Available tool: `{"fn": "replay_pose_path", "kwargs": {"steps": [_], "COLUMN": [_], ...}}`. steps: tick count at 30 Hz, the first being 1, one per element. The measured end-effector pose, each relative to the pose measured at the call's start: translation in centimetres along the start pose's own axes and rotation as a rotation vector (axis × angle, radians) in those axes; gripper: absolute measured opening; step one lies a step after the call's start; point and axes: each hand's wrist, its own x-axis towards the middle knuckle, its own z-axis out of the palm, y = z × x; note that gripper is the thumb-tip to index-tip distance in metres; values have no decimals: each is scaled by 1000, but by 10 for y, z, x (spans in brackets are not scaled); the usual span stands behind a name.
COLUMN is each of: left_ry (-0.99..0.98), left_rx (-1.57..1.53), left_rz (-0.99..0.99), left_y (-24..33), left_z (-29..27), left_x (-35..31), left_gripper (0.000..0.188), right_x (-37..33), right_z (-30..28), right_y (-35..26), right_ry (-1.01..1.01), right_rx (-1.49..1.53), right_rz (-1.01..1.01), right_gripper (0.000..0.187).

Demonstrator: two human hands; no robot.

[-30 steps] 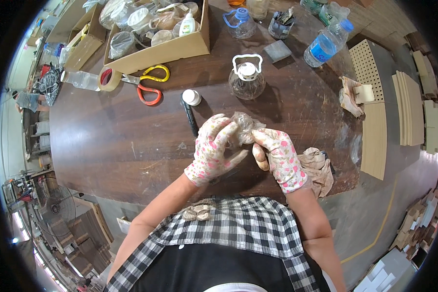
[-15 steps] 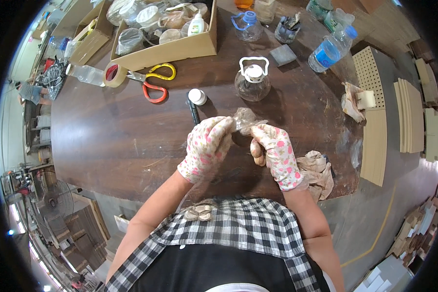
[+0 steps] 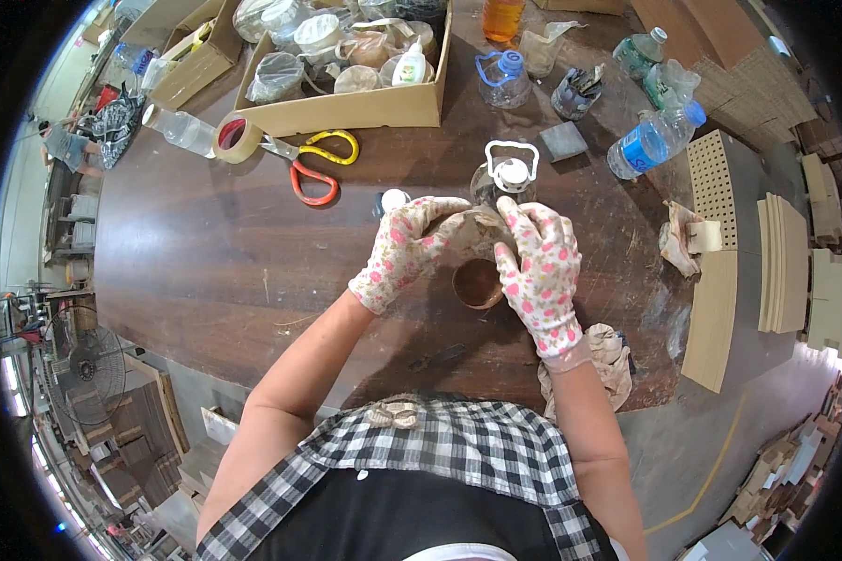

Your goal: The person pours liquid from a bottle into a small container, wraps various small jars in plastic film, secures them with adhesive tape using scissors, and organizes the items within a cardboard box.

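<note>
Both left hand point(image 3: 412, 249) and right hand point(image 3: 539, 266) pinch film point(image 3: 480, 234), I see; round cup point(image 3: 478, 284), no long axis, at film's six o'clock, right nearer.

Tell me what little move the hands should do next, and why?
Maybe the left hand and right hand should ease slightly apart, because the plastic between them looks creased, so a gentle pull might spread it.
</note>
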Motion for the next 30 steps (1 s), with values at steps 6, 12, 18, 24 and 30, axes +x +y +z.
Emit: {"fn": "replay_pose_path", "kwargs": {"steps": [6,12,18,24,30], "left_ry": [44,356,397,331,188], "left_rx": [75,551,718,702,-176], "left_rz": [134,602,504,360,103], "left_y": [3,4,0,4,-15], "left_z": [-1,-9,8,19,21], "left_x": [11,-4,-14,3,16], "left_gripper": [20,25,27,44,28], "right_x": [7,15,16,14,15], "right_z": [18,15,12,13,13], "right_y": [12,8,3,9,17], "right_ry": [27,15,13,9,25], "right_rx": [218,265,320,498,653], "right_rz": [94,227,253,358,434], "right_gripper": [13,11,11,9,11]}}
